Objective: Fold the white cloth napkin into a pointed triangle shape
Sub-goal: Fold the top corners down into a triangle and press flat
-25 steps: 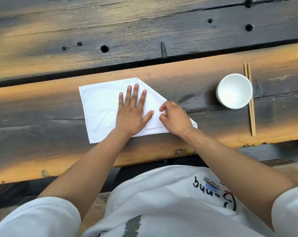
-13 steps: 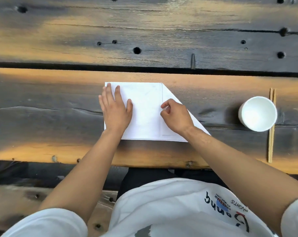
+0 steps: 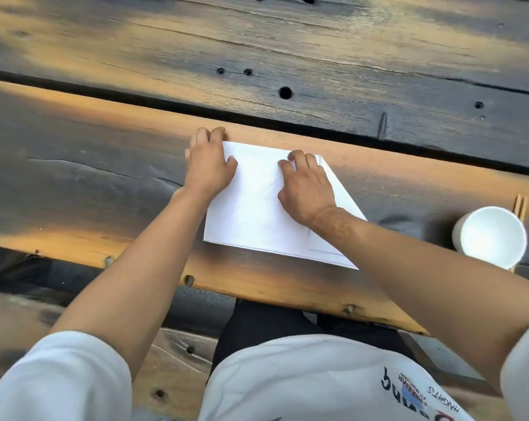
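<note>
While the head camera looks straight down, what you mostly get is a rough wooden bench [image 3: 75, 189] made of dark, weathered planks with orange-brown worn patches, a long dark gap between two planks, and a scatter of round holes and bolt heads. No walls in view, just wood, plus another plank lower down by the person's knees.

One white cloth napkin [image 3: 257, 205] lies flat on the near plank, pretty much in the middle of the view. Its right side is folded into a slanted edge, so that end runs diagonal while the left end is square. Its near edge sits close to the front lip of the bench without hanging over.

Two hands on it. The left hand [image 3: 208, 165] is at the far left corner, fingers curled over that corner; I can't tell for sure if it's pinching the cloth or just pressing. The right hand [image 3: 305, 186] rests on top near the fold line, fingers bent with the tips on the cloth, pressing and not gripping anything.

Off to the right, well apart from the napkin: one white cup [image 3: 489, 237], and one pair of wooden chopsticks [image 3: 520, 206] poking out just behind it. Loads of bare plank left of the napkin.
</note>
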